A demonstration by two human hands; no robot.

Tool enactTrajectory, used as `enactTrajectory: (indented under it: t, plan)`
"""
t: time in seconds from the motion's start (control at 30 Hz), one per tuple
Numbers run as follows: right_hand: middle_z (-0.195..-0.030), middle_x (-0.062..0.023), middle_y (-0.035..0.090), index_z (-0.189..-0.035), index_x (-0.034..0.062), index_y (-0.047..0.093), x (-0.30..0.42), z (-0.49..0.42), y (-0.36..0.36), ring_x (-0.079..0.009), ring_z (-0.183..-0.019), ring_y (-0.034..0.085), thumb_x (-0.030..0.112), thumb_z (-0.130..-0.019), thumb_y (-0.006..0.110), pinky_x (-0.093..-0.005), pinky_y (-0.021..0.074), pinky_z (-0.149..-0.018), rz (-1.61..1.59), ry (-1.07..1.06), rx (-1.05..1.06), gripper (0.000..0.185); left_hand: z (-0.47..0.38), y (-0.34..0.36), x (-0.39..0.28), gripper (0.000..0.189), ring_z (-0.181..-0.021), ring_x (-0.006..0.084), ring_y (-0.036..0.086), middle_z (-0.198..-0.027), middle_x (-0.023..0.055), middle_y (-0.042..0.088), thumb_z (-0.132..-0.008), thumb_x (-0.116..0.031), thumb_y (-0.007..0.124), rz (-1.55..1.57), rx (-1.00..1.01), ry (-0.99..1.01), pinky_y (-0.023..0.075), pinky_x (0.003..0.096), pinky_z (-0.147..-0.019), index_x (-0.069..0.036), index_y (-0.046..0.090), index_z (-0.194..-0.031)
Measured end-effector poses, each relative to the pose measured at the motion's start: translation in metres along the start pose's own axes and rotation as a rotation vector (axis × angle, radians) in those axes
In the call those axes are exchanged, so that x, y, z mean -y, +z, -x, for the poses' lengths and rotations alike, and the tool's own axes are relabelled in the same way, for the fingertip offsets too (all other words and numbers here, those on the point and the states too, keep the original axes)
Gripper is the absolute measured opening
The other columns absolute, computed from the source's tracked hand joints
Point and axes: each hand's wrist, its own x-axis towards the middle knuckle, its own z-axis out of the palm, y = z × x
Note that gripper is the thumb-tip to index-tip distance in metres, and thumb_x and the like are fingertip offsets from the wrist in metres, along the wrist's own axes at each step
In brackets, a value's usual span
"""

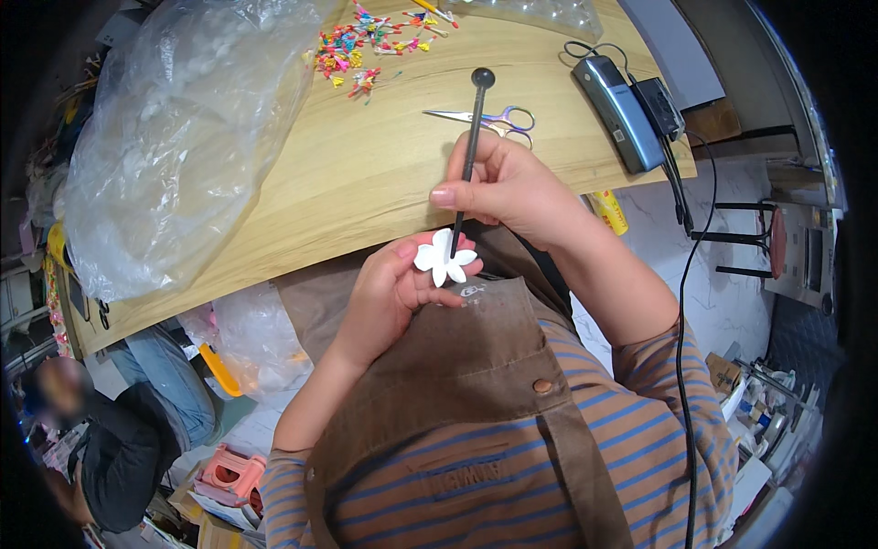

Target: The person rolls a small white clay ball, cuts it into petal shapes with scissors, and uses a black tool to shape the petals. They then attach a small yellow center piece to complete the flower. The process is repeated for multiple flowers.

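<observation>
My left hand (405, 281) lies palm up over the brown apron, near the table's front edge, with a white five-petalled flower (441, 259) resting on its fingers. My right hand (504, 182) grips a dark ball-ended modelling tool (470, 147) between thumb and fingers. The tool's round ball points up, and its thin lower end touches or hovers just over the flower's middle; which of the two cannot be told. Beyond the right hand, scissors (494, 122) with iridescent handles lie on the wooden table (363, 161), partly hidden by that hand.
A large clear plastic bag (185, 151) covers the table's left part. Colourful flower stamens (350, 51) lie in a pile at the back. A power bank (617, 113) with black cables sits on the right. Another person (123, 446) is at the lower left, near a pink stool (233, 473).
</observation>
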Motion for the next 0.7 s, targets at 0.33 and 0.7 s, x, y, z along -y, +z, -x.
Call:
enactTrajectory:
  t: [0.33, 0.7]
  plan:
    - [-0.07, 0.0012, 0.057, -0.078, 0.0059, 0.05, -0.023, 0.0, -0.004, -0.0032, -0.06, 0.05, 0.01, -0.08, 0.067, -0.0181, 0.0401, -0.052, 0.239, -0.076, 0.024, 0.018, 0.005, 0.002, -0.002, 0.046, -0.102, 0.0325, 0.057, -0.112, 0.021, 0.054, -0.092, -0.028, 0.033, -0.013, -0.012, -0.015, 0.0541, 0.0299, -0.07, 0.009, 0.043, -0.118]
    - [-0.074, -0.0018, 0.059, -0.086, 0.0049, 0.051, -0.01, 0.01, -0.009, -0.007, -0.064, 0.054, 0.01, -0.083, 0.062, -0.0192, 0.0441, -0.058, 0.117, -0.034, 0.169, 0.013, 0.008, 0.005, -0.006, 0.041, -0.094, 0.0265, 0.062, -0.104, 0.0164, 0.058, -0.088, -0.022, 0.047, -0.039, -0.057, -0.045, 0.0537, 0.0263, -0.065, 0.008, 0.046, -0.116]
